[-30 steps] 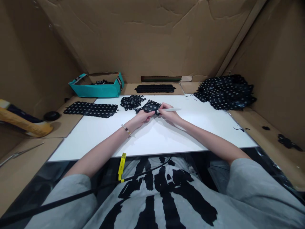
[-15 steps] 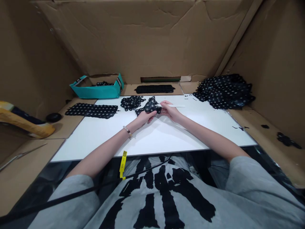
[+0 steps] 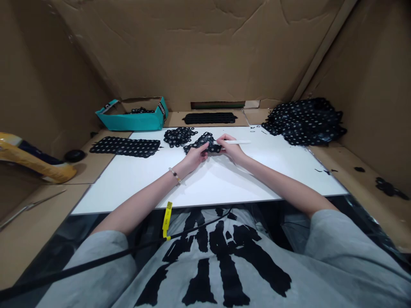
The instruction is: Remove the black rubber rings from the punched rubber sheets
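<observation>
One sheet [image 3: 204,138], likely light, floppy: your left hand [image 3: 193,158] pinches its near edge, good spot; right hand [image 3: 232,150] grips a pen-like tool [image 3: 242,142].

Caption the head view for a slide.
Left fingers hold a dotted black sheet; right fingers hold a white pen-like tool.

At left, a yellow-and-blue object [image 3: 32,160] is resting near a round black piece [image 3: 74,155]. A yellow tag [image 3: 167,219] is sticking up from a black cable [image 3: 96,259].
</observation>
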### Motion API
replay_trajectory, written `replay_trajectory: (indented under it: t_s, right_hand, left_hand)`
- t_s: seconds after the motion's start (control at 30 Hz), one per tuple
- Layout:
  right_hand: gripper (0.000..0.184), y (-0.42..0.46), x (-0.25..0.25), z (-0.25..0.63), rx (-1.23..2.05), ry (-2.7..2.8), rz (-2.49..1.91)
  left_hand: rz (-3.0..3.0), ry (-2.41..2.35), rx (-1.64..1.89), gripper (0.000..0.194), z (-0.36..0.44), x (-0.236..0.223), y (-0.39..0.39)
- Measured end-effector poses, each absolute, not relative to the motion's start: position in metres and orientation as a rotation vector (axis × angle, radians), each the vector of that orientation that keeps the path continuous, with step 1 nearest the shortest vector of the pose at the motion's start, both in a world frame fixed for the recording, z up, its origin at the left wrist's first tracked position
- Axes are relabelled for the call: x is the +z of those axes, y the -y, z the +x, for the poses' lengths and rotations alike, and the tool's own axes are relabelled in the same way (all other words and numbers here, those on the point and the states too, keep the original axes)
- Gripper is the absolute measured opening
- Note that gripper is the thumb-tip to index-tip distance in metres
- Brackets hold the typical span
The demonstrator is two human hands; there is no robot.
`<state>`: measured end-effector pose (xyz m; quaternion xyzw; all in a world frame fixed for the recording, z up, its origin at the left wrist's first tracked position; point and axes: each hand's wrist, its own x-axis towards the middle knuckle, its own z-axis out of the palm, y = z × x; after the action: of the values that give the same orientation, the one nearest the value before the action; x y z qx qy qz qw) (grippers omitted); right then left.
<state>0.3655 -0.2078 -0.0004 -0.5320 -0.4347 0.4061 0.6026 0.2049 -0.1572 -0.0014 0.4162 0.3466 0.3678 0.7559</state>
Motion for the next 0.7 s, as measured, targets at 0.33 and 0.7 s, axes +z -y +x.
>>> replay_trajectory:
  t_s: [0.33, 0.7]
  right_hand:
    - [0.023, 0.2092, -0.0016, 0.3615, 0.897, 1.043, -1.228]
    - [0.026, 0.2079, -0.0030, 0.3629, 0.932, 1.045, -1.303]
  left_hand:
    - [0.862, -0.779, 0.844, 0.021, 0.2055, -0.0016, 0.1562]
    - [0.942, -0.779, 0.862, 0.022, 0.2055, -0.0037, 0.1592]
